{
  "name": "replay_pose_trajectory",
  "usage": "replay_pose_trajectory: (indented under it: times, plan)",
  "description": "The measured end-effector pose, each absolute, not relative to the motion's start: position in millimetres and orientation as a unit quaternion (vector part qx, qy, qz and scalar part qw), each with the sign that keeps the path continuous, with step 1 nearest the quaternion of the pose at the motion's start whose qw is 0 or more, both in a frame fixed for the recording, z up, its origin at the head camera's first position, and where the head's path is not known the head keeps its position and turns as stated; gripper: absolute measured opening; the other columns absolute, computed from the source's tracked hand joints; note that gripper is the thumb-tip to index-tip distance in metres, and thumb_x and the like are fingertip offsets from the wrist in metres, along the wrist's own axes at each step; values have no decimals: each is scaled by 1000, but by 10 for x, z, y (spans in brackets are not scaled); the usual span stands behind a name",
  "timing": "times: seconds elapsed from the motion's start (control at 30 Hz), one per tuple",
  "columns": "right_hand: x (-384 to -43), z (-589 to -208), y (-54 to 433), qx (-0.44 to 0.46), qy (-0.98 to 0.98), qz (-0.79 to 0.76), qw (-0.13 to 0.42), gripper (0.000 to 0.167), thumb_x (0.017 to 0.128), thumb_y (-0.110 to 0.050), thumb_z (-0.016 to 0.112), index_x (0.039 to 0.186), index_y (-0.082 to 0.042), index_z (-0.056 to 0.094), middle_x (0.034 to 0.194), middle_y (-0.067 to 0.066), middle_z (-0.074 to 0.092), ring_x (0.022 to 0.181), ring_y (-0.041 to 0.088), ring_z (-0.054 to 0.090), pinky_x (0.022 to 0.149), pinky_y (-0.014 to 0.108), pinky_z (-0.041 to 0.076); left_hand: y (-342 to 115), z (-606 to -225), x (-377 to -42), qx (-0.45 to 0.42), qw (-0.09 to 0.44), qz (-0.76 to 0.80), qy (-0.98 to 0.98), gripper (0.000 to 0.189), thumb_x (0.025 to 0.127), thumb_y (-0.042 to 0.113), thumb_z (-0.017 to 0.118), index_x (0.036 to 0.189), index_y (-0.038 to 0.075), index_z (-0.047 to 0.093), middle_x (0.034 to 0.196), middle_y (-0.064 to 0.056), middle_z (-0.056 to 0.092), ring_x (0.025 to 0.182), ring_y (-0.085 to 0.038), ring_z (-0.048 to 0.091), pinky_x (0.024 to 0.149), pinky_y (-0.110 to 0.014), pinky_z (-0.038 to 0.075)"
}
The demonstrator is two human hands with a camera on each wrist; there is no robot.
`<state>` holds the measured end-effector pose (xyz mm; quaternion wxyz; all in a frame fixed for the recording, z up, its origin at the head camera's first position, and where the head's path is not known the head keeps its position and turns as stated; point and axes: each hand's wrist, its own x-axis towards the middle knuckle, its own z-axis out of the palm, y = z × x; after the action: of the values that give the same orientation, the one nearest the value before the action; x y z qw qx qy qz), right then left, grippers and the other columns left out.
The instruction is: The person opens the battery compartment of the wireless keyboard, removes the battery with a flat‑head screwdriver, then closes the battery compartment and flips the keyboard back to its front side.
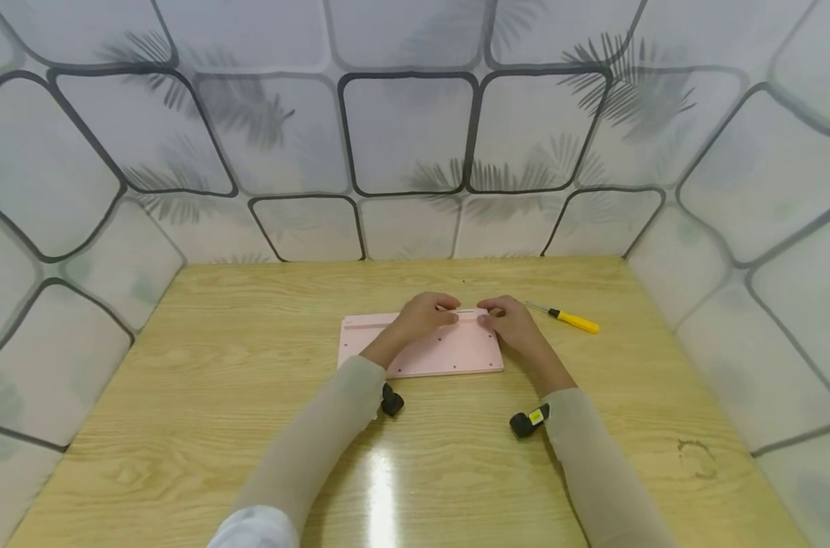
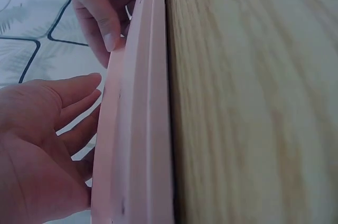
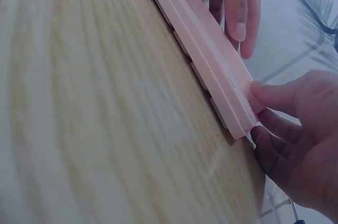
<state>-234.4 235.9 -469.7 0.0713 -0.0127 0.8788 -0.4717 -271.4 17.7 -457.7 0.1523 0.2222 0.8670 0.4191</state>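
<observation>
A pink keyboard (image 1: 449,354) lies face down on the wooden table, its screw-dotted back facing up. Its keys (image 3: 199,75) show beneath the pink case in the right wrist view. At the far right corner, my right hand (image 1: 514,326) pinches the keyboard's edge, thumb on the back and fingers curled beneath the rim. My left hand (image 1: 422,316) reaches across the back to the middle of the far edge. In the left wrist view, the left hand's fingers (image 2: 79,84) are loosely spread beside that edge, some tips hidden behind it.
A screwdriver (image 1: 575,320) with a yellow and black handle lies right of the keyboard, near my right hand. The wooden table (image 1: 182,426) meets patterned walls (image 1: 408,137) at the back and both sides. Small black cameras (image 1: 525,423) sit at both wrists.
</observation>
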Motion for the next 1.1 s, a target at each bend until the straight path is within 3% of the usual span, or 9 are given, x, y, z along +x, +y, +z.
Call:
replay_pose_trajectory:
  times: [0.53, 0.77, 1.1]
  plan:
    - [-2434, -4808, 2450, -7, 863, -497, 86, 37, 100, -24, 64, 135, -9, 63, 134, 15, 54, 108, 30, 55, 84, 34, 50, 260, -4625, -2784, 233, 137, 413, 869, 27, 100, 25, 63, 124, 16, 72, 122, -2, 70, 111, -21, 65, 97, -42, 51]
    - [-2397, -4781, 2438, 6, 859, -504, 92, 40, 100, -26, 65, 137, -11, 61, 137, 15, 54, 116, 32, 54, 94, 40, 48, 254, -4632, -2805, 240, 135, 406, 871, 25, 100, 25, 64, 122, 17, 73, 123, -2, 71, 114, -21, 65, 98, -42, 50]
    - [-2409, -4824, 2429, 9, 859, -504, 92, 41, 101, -29, 64, 138, -11, 61, 138, 14, 53, 117, 32, 54, 92, 40, 49, 244, -4630, -2800, 238, 132, 405, 873, 22, 100, 25, 64, 118, 17, 73, 119, 0, 71, 109, -19, 65, 96, -40, 50]
